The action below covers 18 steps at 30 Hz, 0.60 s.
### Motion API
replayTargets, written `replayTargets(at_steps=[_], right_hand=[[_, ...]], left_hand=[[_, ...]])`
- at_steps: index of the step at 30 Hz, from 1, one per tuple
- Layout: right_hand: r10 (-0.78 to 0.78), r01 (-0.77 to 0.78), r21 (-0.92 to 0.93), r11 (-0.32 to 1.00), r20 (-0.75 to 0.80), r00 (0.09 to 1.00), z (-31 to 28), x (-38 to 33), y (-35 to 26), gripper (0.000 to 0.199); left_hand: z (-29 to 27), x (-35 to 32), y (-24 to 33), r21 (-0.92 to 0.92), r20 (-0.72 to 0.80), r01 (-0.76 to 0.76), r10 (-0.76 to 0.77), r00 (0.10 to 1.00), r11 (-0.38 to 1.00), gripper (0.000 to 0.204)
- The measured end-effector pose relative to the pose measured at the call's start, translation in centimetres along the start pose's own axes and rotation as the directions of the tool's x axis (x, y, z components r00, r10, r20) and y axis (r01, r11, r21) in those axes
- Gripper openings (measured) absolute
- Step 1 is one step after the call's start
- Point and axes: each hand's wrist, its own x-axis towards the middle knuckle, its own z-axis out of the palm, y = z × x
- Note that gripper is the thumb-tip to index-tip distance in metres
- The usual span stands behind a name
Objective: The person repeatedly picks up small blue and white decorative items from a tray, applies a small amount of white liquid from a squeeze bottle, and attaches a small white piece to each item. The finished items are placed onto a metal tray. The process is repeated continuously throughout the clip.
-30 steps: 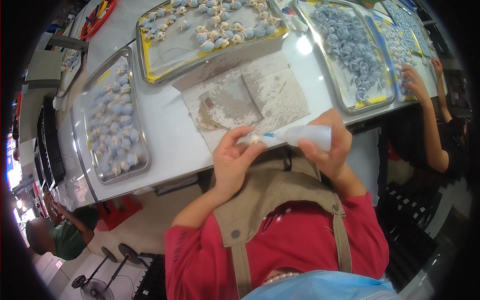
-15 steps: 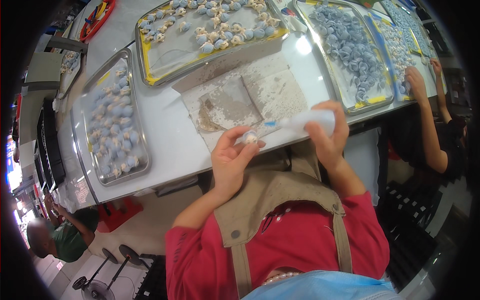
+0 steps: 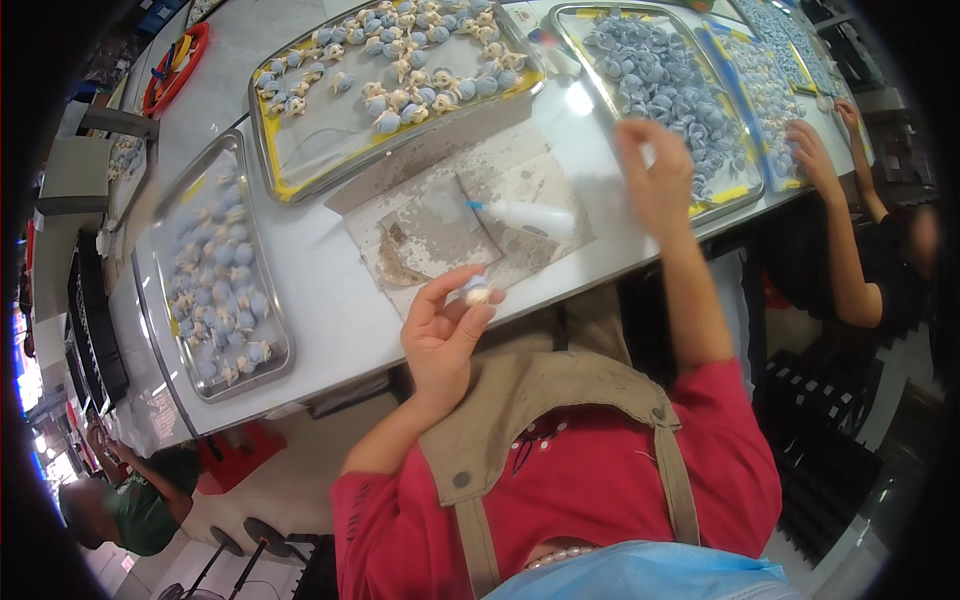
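Note:
Between the thumb and fingers of my left hand (image 3: 440, 335), I hold a small doll head (image 3: 478, 292), cream with a pale blue top, above the table's near edge. My right hand (image 3: 655, 180) is raised beside a metal tray (image 3: 722, 208) heaped with blue-grey cup-shaped pieces (image 3: 665, 85). Its fingers are bent and apart, slightly blurred, with nothing visible in them. A white squeeze bottle (image 3: 540, 217) with a blue tip lies on its side on a stained cardboard sheet (image 3: 555, 180), between my hands.
A large tray (image 3: 300, 185) of blue-and-cream figures stands at the back. Another tray (image 3: 283, 360) of similar parts is at left. A red round basket (image 3: 200, 45) sits far left. At right, a co-worker's hands (image 3: 815, 160) reach over a blue-edged tray (image 3: 735, 65).
The white bottle has left my right hand and now lies on the cardboard. My right hand has moved up toward the tray of blue-grey pieces. My left hand still holds the doll head.

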Motion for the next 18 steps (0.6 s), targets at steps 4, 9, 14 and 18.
replayTargets(at_steps=[4, 9, 14, 18], right_hand=[[0.005, 0.009, -0.216, 0.976, 0.065, 0.998, -0.4, 3.8, 3.5, 0.013], [-0.177, 0.217, -0.402, 0.890, 0.134, 0.975, 0.8, 4.3, 5.4, 0.013], [0.039, -0.040, -0.003, 0.999, -0.028, 0.999, -0.3, 3.2, 3.0, 0.006], [0.323, -0.275, 0.497, 0.823, -0.012, 0.946, -0.9, 1.9, 0.2, 0.005]], left_hand=[[0.6, 0.0, 0.0, 0.004, 0.017, 0.055, -0.055, 0.998, 0.998, 0.037], [0.8, -0.1, 0.1, 0.012, 0.039, 0.088, -0.089, 0.995, 0.996, 0.035], [0.7, 0.0, -0.3, 0.007, 0.061, 0.140, -0.140, 0.988, 0.990, 0.034], [1.4, 0.3, -0.4, -0.016, 0.088, 0.174, -0.172, 0.981, 0.985, 0.034]])
